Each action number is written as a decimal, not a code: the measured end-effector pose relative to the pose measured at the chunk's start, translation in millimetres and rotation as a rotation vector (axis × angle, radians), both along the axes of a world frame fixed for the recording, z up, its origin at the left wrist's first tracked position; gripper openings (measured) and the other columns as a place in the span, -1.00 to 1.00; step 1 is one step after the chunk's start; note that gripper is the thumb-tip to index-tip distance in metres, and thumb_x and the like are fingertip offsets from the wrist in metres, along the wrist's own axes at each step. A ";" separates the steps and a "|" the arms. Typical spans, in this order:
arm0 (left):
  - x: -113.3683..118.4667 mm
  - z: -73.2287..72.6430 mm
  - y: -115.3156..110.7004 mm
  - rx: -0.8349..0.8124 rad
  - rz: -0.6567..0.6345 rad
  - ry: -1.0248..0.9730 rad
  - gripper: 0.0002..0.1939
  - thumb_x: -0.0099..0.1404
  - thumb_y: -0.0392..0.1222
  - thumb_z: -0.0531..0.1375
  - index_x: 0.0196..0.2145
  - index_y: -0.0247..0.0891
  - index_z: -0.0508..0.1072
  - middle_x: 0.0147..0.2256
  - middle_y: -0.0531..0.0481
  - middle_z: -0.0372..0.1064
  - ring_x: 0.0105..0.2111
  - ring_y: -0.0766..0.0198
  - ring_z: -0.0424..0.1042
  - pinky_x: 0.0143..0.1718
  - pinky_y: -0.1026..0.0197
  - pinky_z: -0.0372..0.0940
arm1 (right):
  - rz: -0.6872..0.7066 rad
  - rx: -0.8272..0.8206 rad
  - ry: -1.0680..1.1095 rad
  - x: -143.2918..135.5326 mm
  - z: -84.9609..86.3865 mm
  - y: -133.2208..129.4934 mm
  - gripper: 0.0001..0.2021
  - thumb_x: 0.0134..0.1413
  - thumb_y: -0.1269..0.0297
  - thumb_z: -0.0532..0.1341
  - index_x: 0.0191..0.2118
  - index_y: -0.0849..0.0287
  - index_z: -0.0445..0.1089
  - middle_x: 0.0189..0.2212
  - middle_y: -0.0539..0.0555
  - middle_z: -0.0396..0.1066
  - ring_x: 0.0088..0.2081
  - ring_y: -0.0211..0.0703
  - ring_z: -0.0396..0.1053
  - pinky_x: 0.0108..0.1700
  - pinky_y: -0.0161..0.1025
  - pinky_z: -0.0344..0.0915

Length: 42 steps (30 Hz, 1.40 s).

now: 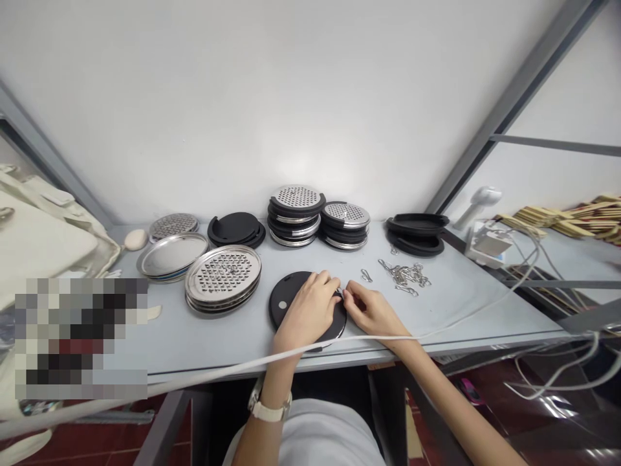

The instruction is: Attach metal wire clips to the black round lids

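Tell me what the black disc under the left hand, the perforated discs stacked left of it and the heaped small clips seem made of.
Black disc: probably plastic, perhaps rubber; dark, mostly matte surface.
Perforated discs: metal, likely steel; silvery, glossy rims.
Small clips: probably metal wire, plated or polished; thin, silvery, shiny. The exact metal can't be told.

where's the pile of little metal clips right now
In the head view, the pile of metal clips lies right of centre on the grey table, beyond the right hand and just in front of the stacked black round pieces.
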<state>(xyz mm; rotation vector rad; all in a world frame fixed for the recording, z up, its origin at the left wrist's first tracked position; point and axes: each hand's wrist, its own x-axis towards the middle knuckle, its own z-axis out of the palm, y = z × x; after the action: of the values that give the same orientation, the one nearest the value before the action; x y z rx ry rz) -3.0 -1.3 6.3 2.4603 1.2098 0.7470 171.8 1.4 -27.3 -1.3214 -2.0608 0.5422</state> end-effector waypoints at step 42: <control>1.3 0.7 -1.4 0.009 0.032 0.054 -0.79 0.39 -0.33 -0.04 -0.10 -0.21 0.32 -0.16 -0.07 0.22 -0.09 0.15 0.22 -0.02 0.07 0.23 | -0.001 -0.022 -0.019 -2.7 5.6 -1.5 -0.69 0.25 0.16 -0.03 -0.52 0.13 0.08 -0.69 -0.12 0.08 -0.64 -0.33 0.06 -0.53 -0.34 -0.04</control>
<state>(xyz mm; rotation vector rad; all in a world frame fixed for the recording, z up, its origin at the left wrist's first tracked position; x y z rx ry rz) -1.7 -2.6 7.0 2.4888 1.2711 0.7008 169.1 -0.1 -21.7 -1.3453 -2.0748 0.5552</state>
